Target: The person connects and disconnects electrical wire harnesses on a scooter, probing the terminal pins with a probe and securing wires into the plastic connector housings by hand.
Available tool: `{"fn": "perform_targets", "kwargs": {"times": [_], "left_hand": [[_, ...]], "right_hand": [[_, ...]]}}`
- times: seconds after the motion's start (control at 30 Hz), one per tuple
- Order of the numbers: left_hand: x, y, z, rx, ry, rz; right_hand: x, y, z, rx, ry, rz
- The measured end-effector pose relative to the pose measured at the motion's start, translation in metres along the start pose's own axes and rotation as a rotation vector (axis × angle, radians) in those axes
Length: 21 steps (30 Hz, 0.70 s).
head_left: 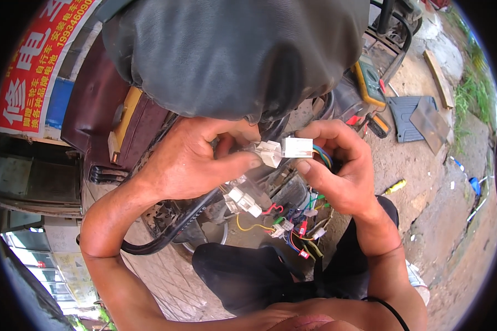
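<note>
Between my two hands, a pair of white plastic wire connectors meet end to end or nearly so; I cannot tell if they are joined. My left hand (185,160) is closed, pinching the left, translucent white connector (269,154) between thumb and fingers. The boxy white connector (297,147) on the right is gripped by my right hand (342,165), with blue and green wires (322,156) running out behind it under the fingers. Below hang more white connectors (243,202) and a tangle of coloured wires (301,234) with small plugs, some red.
A black padded seat (237,60) rises just beyond my hands. A black frame tube (196,212) curves at lower left. On the ground to the right lie a yellow multimeter (369,83), a yellow-handled tool (396,186), a dark mat (406,116) and a wooden plank (439,79).
</note>
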State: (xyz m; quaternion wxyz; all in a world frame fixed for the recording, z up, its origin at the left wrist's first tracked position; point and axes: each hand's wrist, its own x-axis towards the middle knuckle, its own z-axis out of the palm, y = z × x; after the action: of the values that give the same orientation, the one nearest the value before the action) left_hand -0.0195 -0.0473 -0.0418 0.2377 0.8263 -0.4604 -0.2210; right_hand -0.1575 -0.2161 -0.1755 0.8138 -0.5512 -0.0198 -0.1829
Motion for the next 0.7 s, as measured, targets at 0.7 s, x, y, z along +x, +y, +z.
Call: {"fn": "perform_targets", "kwargs": {"times": [0.7], "left_hand": [[0.002, -0.004, 0.000, 0.049, 0.017, 0.003]], "right_hand": [[0.007, 0.004, -0.014, -0.417, 0.037, -0.372]]}}
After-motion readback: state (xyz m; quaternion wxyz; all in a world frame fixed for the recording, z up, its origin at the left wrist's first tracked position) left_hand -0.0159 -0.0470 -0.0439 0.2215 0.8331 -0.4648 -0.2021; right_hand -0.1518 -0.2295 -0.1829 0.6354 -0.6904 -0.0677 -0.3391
